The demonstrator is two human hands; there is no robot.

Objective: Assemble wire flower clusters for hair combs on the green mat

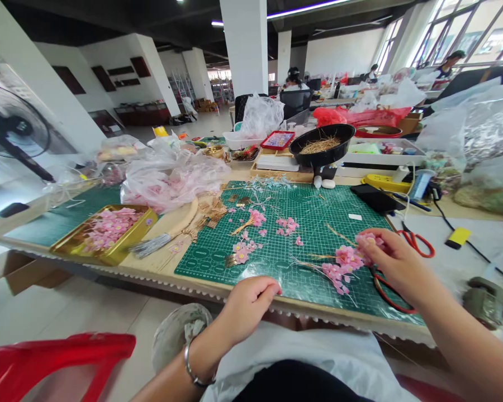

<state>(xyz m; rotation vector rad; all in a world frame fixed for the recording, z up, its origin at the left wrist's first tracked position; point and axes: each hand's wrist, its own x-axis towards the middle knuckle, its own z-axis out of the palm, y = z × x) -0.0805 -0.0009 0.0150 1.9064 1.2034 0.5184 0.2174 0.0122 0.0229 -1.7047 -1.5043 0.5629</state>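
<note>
Pink flowers on stems are pinched in my right hand (392, 257), over the right part of the green cutting mat (302, 201). Just left of those fingers lie more pink flower bunches (339, 271) with thin stems. My left hand (251, 304) rests at the mat's front edge, fingers curled together; whether anything is in them is hidden. Further left on the mat are a small pink flower bunch (256, 218) with tan stems, a flower piece (242, 254) beside a gold comb (230, 261), and loose pink petals. Red-handled scissors (392, 296) lie partly under my right hand.
At left stand a gold tray (119, 254) of pink flowers, a plastic bag (171, 178) and a brush (151, 245). Behind the mat is a black bowl (322, 146) of straw. A black phone (375, 198), cables and a yellow power strip (385, 182) lie right. People sit far back.
</note>
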